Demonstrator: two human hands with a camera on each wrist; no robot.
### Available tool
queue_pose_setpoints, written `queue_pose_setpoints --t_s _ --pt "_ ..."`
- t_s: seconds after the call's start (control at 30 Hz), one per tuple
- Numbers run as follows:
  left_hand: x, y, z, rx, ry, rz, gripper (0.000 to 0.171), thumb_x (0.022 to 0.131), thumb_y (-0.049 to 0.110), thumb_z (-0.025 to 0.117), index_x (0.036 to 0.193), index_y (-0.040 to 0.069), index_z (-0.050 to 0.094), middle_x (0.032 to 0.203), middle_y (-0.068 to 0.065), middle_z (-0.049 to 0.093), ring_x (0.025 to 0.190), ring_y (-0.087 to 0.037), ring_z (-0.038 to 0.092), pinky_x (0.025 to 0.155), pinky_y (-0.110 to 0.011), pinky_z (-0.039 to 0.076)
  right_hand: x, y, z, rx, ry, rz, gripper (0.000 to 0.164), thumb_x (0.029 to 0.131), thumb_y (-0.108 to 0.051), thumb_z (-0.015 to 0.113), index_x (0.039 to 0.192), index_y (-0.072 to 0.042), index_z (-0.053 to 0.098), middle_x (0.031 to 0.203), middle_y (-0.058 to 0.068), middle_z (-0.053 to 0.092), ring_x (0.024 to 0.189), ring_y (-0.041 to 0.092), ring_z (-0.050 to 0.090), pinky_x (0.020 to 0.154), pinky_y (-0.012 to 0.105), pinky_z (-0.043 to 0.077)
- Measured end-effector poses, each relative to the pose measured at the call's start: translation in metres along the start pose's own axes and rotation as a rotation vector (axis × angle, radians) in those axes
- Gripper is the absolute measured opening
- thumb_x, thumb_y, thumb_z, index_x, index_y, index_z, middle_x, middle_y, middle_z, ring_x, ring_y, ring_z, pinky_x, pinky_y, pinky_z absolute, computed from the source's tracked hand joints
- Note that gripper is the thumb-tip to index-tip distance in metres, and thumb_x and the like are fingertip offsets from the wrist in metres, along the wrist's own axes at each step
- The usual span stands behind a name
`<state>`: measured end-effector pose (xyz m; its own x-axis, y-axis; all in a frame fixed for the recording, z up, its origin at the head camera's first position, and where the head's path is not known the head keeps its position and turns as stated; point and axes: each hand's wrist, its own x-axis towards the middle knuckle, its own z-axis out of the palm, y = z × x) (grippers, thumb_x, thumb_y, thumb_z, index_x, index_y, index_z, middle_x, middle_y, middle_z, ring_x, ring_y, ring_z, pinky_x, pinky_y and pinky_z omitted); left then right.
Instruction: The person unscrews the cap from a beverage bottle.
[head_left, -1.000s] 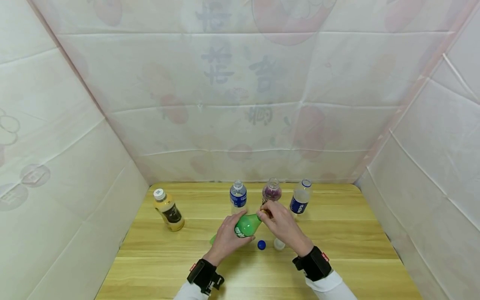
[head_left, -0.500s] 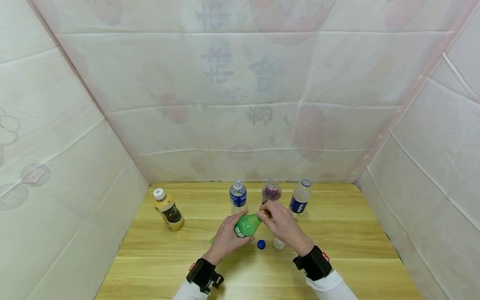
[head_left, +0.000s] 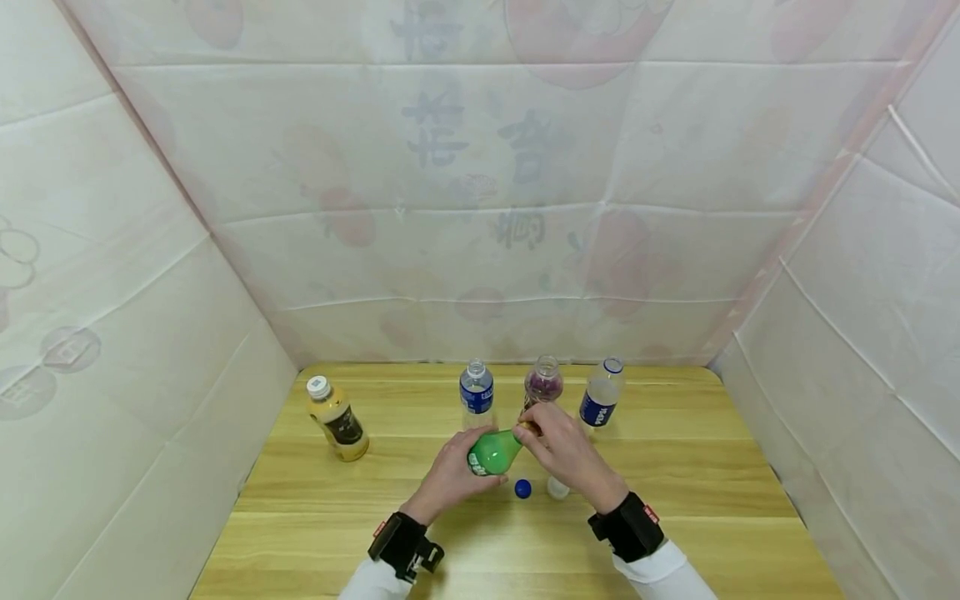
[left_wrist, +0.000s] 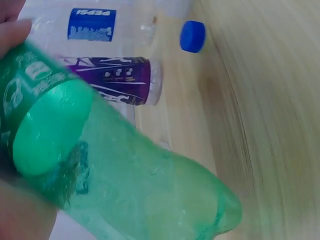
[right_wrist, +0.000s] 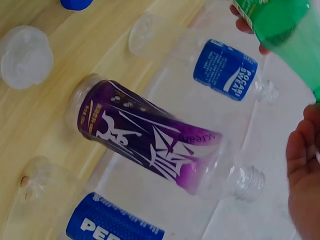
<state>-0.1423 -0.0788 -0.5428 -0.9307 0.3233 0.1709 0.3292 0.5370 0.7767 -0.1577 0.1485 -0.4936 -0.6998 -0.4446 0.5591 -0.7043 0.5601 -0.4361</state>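
Observation:
My left hand [head_left: 448, 477] grips a green plastic bottle [head_left: 497, 452] around its labelled middle. The bottle is tilted, its neck pointing right; its base shows in the left wrist view, held above the table. At the neck end, the fingers of my right hand [head_left: 568, 450] pinch the cap, which is mostly hidden behind them. Just below the hands lie a blue cap [head_left: 522, 489] and a white translucent cap [head_left: 558, 487]. Behind them stand three uncapped bottles: a blue-labelled Pocari Sweat bottle [head_left: 477, 392], a purple-labelled bottle [right_wrist: 145, 135] and a Pepsi bottle [head_left: 597, 410].
A yellow drink bottle [head_left: 339, 421] with a white cap stands apart at the left of the wooden table [head_left: 300, 533]. Printed pale sheets [head_left: 480, 250] hang behind the table and on both sides.
The left wrist has shifted slightly left and down, and the green base seen beyond that hand before is now hidden in the head view. The right hand keeps nearly the same place.

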Motion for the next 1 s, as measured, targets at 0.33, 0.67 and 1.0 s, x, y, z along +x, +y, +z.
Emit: queue_pose_setpoints --t_s 0.33,0.67,1.0 --pt "-0.004 0.002 0.012 0.262 0.244 0.084 0.077 0.074 0.031 0.095 0.138 0.009 0.057 0.123 -0.011 0.068 0.104 -0.025 0.065 0.088 -0.046 0.055 -0.002 -0.005 0.007 -0.017 0.018 0.243 0.018 0.102 -0.028 0.068 0.099 -0.012 0.062 0.073 -0.011 0.047 0.056 0.0 0.04 0.046 0.018 0.034" --pt "-0.004 0.0 0.01 0.176 0.176 0.079 0.076 0.075 0.027 0.094 0.139 0.008 0.057 0.122 -0.01 0.069 0.104 -0.025 0.067 0.086 -0.045 0.058 -0.002 -0.007 0.003 0.03 -0.029 0.187 0.013 0.103 -0.021 0.067 0.102 -0.011 0.059 0.078 -0.01 0.049 0.061 0.001 0.042 0.048 0.018 0.039" --pt "-0.002 0.004 0.004 0.109 0.123 0.04 0.078 0.075 0.028 0.094 0.141 0.007 0.057 0.124 -0.01 0.067 0.105 -0.027 0.066 0.085 -0.046 0.057 -0.002 -0.007 0.001 0.022 -0.035 0.15 0.013 0.102 -0.02 0.067 0.106 -0.01 0.06 0.084 -0.007 0.051 0.068 0.005 0.046 0.053 0.018 0.042"
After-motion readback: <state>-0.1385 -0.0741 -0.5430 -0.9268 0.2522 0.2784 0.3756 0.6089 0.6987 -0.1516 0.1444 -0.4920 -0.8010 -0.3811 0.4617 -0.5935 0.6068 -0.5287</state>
